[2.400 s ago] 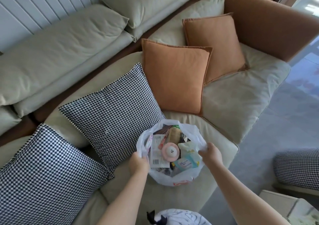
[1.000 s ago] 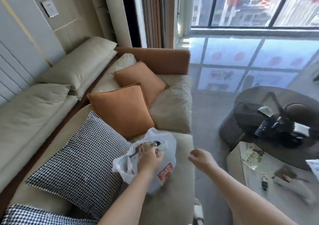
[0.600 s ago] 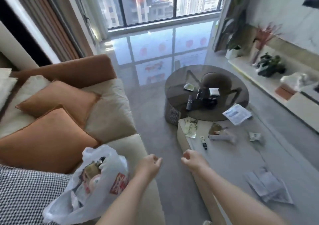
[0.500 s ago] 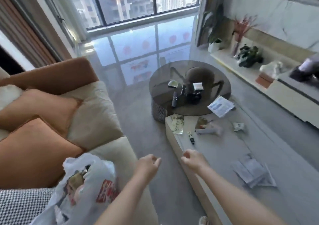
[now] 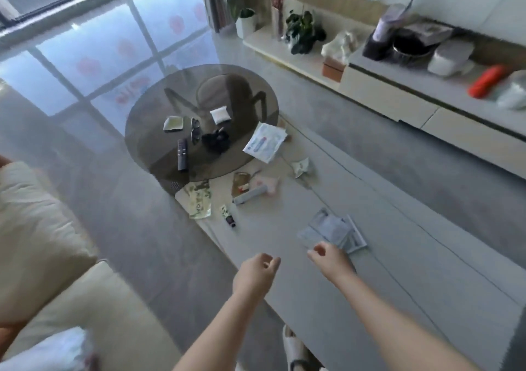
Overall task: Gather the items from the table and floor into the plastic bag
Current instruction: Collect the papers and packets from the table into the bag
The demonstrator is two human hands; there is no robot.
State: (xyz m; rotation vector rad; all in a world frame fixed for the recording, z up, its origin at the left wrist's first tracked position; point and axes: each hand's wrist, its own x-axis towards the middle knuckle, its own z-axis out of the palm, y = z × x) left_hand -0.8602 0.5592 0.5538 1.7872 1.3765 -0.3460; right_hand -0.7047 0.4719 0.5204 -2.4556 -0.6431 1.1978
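Note:
My left hand (image 5: 256, 273) and my right hand (image 5: 330, 259) hover over the near part of the low grey table (image 5: 398, 279), both loosely curled and empty. My right hand is just short of a stack of grey packets (image 5: 333, 229). Farther along the table lie a green sachet (image 5: 199, 199), a small dark-capped tube (image 5: 229, 215), a white tube (image 5: 250, 195), a pink pouch (image 5: 266, 184), a crumpled wrapper (image 5: 301, 167) and a white-and-blue packet (image 5: 264, 142). The white plastic bag (image 5: 51, 350) rests on the sofa at the bottom left, blurred.
A round smoked-glass table (image 5: 148, 131) overlaps the far end, carrying a remote (image 5: 182, 154), sunglasses (image 5: 195, 130), a black bundle (image 5: 216, 141) and a white pack (image 5: 219, 114). The cream sofa (image 5: 37, 228) is at left, a cluttered sideboard (image 5: 398, 91) at right, a slipper (image 5: 293, 350) below.
Both hands have let go of the bag, which stays on the sofa. My view has swung right from the sofa to the tables, and both hands now reach over the grey table.

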